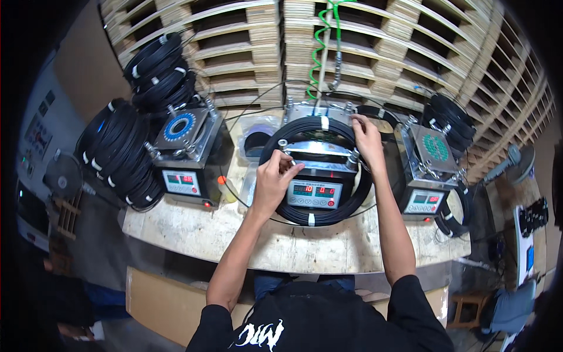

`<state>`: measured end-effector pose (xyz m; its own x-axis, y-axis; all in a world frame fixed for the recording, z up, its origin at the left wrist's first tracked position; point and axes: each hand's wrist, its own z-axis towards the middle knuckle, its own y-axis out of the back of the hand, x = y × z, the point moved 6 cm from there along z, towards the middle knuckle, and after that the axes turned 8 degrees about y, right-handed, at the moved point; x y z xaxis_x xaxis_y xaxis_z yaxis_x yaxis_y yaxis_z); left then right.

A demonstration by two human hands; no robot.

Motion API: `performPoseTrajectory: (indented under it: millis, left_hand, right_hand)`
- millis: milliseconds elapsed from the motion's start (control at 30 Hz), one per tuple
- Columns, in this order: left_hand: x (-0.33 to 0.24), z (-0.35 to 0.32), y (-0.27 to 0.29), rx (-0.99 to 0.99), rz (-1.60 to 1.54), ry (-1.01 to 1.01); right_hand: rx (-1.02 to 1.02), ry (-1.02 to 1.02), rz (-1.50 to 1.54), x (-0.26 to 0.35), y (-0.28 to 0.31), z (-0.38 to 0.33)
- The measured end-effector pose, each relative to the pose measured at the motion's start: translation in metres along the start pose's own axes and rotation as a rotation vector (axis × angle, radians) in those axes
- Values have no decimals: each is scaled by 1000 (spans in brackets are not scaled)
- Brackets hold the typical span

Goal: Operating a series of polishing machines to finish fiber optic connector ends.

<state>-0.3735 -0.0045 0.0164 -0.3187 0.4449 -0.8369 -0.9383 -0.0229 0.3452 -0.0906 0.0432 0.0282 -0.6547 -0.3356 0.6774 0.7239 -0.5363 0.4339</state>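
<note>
At the centre of the frame a black cable coil (311, 217) rings the middle machine (314, 176) on the bench (281, 243); the left hand (271, 182) grips the coil's left side beside the display, and the right hand (368, 141) rests on its upper right. More coils (120, 155) pile at the left by a second machine (187, 152), a third machine (427, 170) sits at the right, and pallets (246, 41) fill the top.

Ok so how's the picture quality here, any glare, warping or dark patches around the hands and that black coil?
Head view: strong fisheye bend, the pallet stack curving toward the rim, corners vignetted black. Even overhead light; left hand and right hand are sharp on the black cable coil. Bright glare on the shiny metal plate of the middle machine; its red display glows but stays readable.
</note>
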Motion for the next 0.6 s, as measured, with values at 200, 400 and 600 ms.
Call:
performPoseTrajectory:
  millis: [200, 400, 600]
  left_hand:
    - [-19, 8, -15, -93, 400, -103]
    - [-33, 13, -26, -128, 529, -236]
    - [-16, 5, 6, -240, 360, -273]
  right_hand:
    - [-298, 99, -62, 38, 36, -30]
    - [-97, -316, -278, 56, 52, -105]
    - [-320, 5, 26, 42, 35, -117]
